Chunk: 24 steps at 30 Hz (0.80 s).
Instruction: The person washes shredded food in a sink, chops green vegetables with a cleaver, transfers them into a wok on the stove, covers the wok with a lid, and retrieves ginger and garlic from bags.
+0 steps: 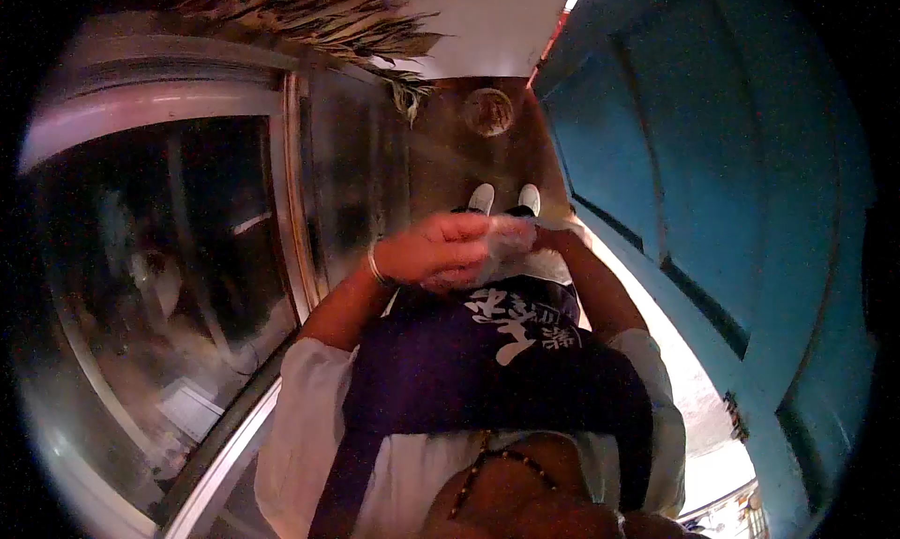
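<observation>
In front of the apron, my left hand [442,247], with a bracelet at the wrist, reaches across toward the right. Its fingers are bent and pressed together on a thin see-through sheet that looks like clear plastic [487,265]. Close against it, my right hand [547,236] meets the same plastic from the other side. Motion blur and the plastic smear the right fingers, so their closure is unclear. The kind of plastic item cannot be made out. Just below both hands hangs a dark apron [487,370] with white lettering over a white shirt.
A glass-fronted metal cabinet or window [187,248] runs along the left. On the right stands a blue panelled wall or door [694,155]. Dried leaves [319,19] hang at the upper left. A round object [489,112] sits on the brown floor beyond the white shoes [482,198].
</observation>
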Available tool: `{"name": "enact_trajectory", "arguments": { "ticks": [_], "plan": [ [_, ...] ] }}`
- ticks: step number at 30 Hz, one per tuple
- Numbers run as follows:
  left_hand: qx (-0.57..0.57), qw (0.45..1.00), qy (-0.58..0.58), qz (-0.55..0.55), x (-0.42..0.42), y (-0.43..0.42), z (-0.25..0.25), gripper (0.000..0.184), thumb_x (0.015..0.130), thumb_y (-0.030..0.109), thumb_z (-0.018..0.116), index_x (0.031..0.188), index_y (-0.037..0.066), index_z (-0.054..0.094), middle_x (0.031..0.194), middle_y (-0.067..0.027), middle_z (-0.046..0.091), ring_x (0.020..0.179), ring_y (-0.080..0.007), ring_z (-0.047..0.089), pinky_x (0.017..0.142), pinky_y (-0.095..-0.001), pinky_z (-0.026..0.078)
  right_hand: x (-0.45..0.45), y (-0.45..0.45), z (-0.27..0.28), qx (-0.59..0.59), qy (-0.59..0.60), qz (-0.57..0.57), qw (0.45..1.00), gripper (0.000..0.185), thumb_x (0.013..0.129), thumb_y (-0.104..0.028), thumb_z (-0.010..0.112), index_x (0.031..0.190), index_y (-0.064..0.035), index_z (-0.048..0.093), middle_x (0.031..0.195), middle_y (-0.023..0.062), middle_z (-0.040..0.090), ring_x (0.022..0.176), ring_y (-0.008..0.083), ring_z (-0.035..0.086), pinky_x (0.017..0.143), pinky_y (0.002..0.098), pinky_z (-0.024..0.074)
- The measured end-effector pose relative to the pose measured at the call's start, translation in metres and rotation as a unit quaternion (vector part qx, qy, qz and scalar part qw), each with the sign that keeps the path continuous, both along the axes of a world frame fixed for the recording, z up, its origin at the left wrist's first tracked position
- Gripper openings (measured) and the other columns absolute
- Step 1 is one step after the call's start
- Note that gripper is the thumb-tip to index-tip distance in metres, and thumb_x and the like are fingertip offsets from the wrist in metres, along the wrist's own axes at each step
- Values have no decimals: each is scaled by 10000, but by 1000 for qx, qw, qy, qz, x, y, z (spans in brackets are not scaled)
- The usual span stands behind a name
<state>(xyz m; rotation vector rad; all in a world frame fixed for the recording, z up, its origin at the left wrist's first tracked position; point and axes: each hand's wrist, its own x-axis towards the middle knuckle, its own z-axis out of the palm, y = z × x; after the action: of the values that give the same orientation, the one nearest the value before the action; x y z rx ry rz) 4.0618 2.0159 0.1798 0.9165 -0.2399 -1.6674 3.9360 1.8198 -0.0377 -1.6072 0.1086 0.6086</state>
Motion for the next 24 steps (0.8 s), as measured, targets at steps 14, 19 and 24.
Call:
{"name": "enact_trajectory", "arguments": {
  "ticks": [14,19,24],
  "plan": [
    [-158,956,-172,179,63,-2,9,501,857,232,594,1274,14,424,884,-42,567,614,-73,512,492,-192,406,45,-42,71,75,19,-23,997,495,776,-253,639,1210,-64,493,1219,99,501,1104,232,483,934,354,380],
    [-259,950,-32,172,49,-27,11,554,834,190,620,1296,-1,384,1011,-104,587,723,-120,562,573,-222,460,29,8,56,50,-3,-14,999,504,773,-247,645,1215,-62,490,1224,96,498,1105,229,482,937,352,379],
    [-307,941,8,144,39,-69,46,496,825,107,614,1261,-13,409,1055,-116,576,899,-162,574,717,-251,485,40,21,68,81,-9,-20,996,512,770,-242,651,1220,-60,486,1229,94,494,1106,227,480,940,351,377]
  ]
}}
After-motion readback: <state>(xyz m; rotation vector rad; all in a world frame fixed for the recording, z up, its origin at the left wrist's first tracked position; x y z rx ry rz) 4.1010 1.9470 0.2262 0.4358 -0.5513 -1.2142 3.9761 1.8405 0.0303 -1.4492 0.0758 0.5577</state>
